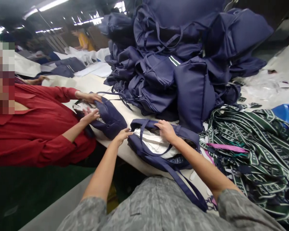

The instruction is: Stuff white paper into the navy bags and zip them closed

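Observation:
A navy bag [144, 157] lies at the table's near edge, its top open and white paper stuffing [156, 144] showing inside. My left hand [122, 136] pinches the bag's left end, where the zipper finishes. At the far rim of the opening, my right hand [167, 131] has its fingers closed over the edge. One handle [142, 134] loops across the opening. A longer navy strap [190, 189] hangs from the bag toward my lap. Whatever lies beneath my right palm is hidden.
Several navy bags [190, 86] form a tall pile behind. Green lettered straps [262, 154] are heaped at right, near a blue plastic object [286, 114]. To the left, a co-worker in a red shirt [38, 128] handles another navy bag [110, 118].

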Motion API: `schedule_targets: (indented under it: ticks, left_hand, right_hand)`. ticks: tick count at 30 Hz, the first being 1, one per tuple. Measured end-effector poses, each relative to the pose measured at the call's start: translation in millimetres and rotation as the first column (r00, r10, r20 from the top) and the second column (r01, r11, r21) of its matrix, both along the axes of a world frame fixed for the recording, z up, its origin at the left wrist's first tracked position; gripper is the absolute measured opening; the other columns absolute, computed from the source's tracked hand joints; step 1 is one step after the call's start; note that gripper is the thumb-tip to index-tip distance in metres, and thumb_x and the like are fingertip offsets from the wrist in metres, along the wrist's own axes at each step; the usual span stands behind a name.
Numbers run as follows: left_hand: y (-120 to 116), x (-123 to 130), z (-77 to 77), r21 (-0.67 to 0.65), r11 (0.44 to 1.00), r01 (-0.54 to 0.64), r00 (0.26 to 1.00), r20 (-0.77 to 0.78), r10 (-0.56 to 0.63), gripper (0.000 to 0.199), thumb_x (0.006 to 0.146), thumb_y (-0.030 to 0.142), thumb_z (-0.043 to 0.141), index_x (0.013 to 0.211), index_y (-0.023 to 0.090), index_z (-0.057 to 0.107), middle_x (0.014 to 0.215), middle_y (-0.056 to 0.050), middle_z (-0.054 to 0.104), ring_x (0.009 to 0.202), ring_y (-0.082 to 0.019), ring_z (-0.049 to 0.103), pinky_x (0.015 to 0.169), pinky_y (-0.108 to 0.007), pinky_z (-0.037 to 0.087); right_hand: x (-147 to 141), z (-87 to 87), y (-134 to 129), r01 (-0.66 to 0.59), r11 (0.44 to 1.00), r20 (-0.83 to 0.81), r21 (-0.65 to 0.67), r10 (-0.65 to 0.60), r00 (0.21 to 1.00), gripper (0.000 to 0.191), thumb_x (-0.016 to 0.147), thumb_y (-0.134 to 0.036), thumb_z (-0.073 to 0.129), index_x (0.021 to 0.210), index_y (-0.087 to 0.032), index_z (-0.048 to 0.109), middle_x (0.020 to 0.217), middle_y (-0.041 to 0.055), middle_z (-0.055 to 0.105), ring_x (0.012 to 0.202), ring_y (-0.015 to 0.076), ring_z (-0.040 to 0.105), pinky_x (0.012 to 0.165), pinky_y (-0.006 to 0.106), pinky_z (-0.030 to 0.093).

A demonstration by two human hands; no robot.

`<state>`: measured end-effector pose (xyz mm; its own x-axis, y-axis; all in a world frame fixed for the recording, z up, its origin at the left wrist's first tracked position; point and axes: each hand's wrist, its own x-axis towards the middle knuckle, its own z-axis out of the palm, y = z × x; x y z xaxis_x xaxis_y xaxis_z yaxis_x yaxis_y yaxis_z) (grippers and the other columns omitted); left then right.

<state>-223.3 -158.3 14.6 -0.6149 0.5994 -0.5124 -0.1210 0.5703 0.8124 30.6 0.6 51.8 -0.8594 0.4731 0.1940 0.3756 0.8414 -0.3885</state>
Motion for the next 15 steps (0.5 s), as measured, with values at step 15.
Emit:
schedule_targets:
  ticks: [15]
  left_hand:
    - [-61.4, 75.6, 34.1, 0.103, 0.977, 0.189, 0.797, -0.597, -0.091, 0.029, 0.081, 0.04, 0.056, 0.096, 0.019, 0.07, 0.098, -0.007, 0.069, 0.089, -0.021, 0.065, 0.093, -0.036, 0.05]
  right_hand:
    - [104.7, 68.2, 15.4, 0.281, 0.82, -0.322, -0.498, -0.477, 0.818, 0.024, 0.086, -0.034, 0.059, 0.094, -0.015, 0.073, 0.089, 0.0053, 0.073, 0.082, 0.0174, 0.066, 0.078, 0.028, 0.05]
